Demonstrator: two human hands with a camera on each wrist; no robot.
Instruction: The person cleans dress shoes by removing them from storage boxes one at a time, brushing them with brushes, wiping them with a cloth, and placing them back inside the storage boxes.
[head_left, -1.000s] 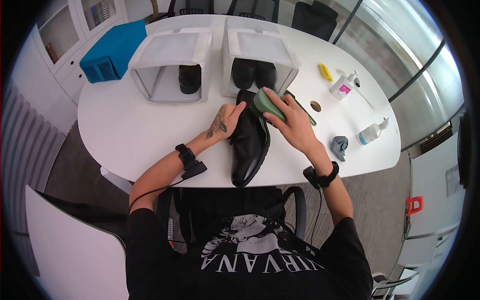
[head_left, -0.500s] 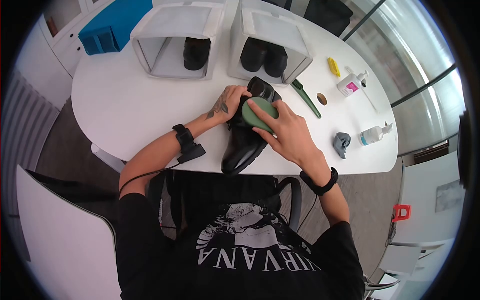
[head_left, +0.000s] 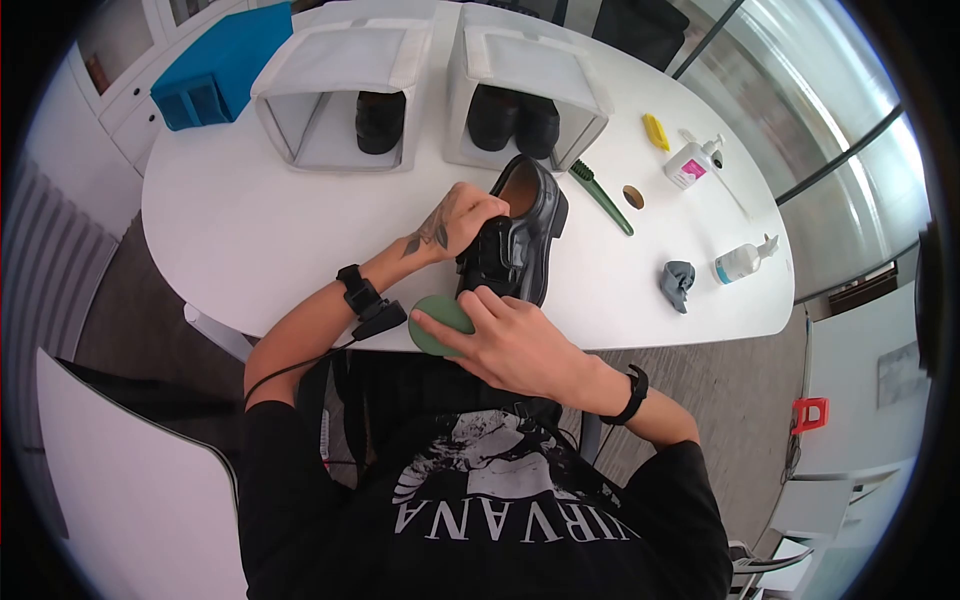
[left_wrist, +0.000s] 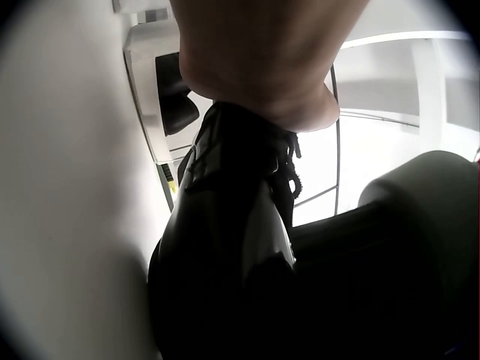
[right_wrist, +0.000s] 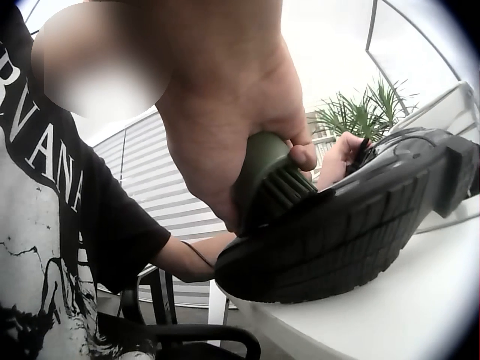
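Observation:
A black leather lace-up dress shoe (head_left: 545, 235) lies tilted near the table's front edge, its opening away from the body. My left hand (head_left: 466, 220) grips it by the tongue and laces, beside the opening. In my right hand (head_left: 525, 345), a green-backed shoe brush (head_left: 437, 325) is held with fingers spread over its back. The brush bristles (right_wrist: 281, 196) press onto the upper at the toe, and the ridged sole (right_wrist: 330, 247) faces outward in the right wrist view. In the head view, the right hand and brush hide the toe.
Two white shoe boxes (head_left: 335, 50) (head_left: 540, 60) with black shoes inside stand at the back, left of a green long-handled brush (head_left: 603, 200). To the right are a grey cloth (head_left: 677, 285), a spray bottle (head_left: 740, 263), a pump bottle (head_left: 690, 165) and a yellow object (head_left: 655, 132). A blue case (head_left: 215, 70) sits far left.
My right hand has swept the brush from near the shoe's opening, across the laces, to the toe. The shoe has turned so its opening shows. My left hand keeps its grip.

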